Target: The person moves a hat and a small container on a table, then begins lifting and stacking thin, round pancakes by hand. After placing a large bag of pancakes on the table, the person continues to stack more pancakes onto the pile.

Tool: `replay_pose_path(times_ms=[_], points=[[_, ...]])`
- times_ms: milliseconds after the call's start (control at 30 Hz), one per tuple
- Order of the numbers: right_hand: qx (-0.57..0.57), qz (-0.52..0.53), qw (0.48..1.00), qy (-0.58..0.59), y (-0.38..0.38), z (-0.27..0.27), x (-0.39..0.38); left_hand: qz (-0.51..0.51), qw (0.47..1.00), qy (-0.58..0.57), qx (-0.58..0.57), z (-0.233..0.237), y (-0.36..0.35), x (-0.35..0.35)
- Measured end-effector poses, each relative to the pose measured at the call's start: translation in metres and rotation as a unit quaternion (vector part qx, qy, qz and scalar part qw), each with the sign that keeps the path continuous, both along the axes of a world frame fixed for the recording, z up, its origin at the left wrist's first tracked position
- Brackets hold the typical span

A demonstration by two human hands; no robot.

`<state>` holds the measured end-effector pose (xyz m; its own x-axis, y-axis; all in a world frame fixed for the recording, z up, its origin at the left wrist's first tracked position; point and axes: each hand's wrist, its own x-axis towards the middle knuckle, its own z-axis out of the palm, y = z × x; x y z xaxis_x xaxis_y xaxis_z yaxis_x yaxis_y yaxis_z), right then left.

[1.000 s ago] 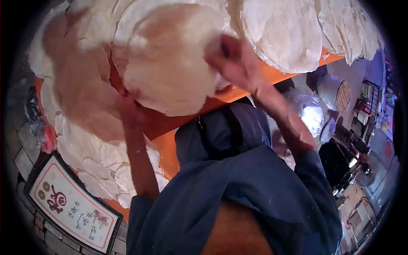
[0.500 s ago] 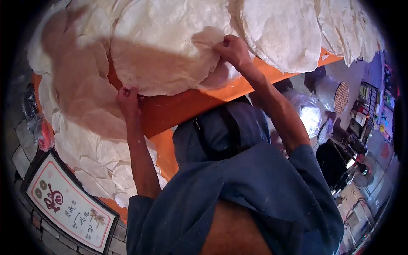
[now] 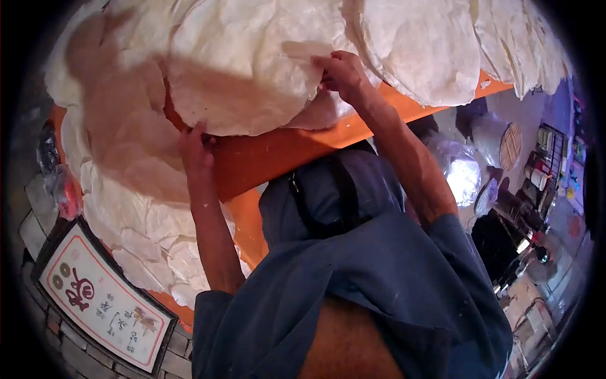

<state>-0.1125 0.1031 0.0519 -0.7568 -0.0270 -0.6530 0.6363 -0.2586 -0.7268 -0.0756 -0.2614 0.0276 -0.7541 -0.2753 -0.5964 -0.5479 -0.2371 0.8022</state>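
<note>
On the table [image 3: 278, 151] thin round sheets [image 3: 246, 69] overlap, a further stack [image 3: 423, 44] lies far right, and a framed sign [image 3: 101, 303] sits near left, seemingly on the floor.

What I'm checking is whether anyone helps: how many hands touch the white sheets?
2. The left hand pinches the near edge of the big sheet; the right hand grips its right edge. No other hands show.

Left hand [image 3: 197, 150]: raised ahead of the chest, fingers drawn together in a pinch, tips pointing away from the body.
Left arm: bare forearm, nearly straight, stretched forward.
Right hand [image 3: 344, 72]: further out than the left, fingers curled tight, knuckles showing.
Right arm: bare, extended, elbow slightly bent.
</note>
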Motion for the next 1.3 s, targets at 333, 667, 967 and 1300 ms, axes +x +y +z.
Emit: replay_pose_path(times_ms=[333,667,967,1300], points=[[0.214,0.050,0.955,0.200,0.000,0.059,-0.019,0.033,0.977,0.120,0.176,0.075,0.028,0.003],[0.378,0.241,0.783,0.432,-0.070,0.055,0.035,0.019,0.991,0.103,0.082,0.056,0.067,0.034],[0.244,0.162,0.850,0.438,-0.111,0.146,0.013,-0.089,0.962,0.244,0.083,0.095,0.093,0.011],[-0.007,0.044,0.974,0.224,0.028,0.138,-0.001,-0.006,0.985,0.069,0.159,0.049,0.068,0.011]])
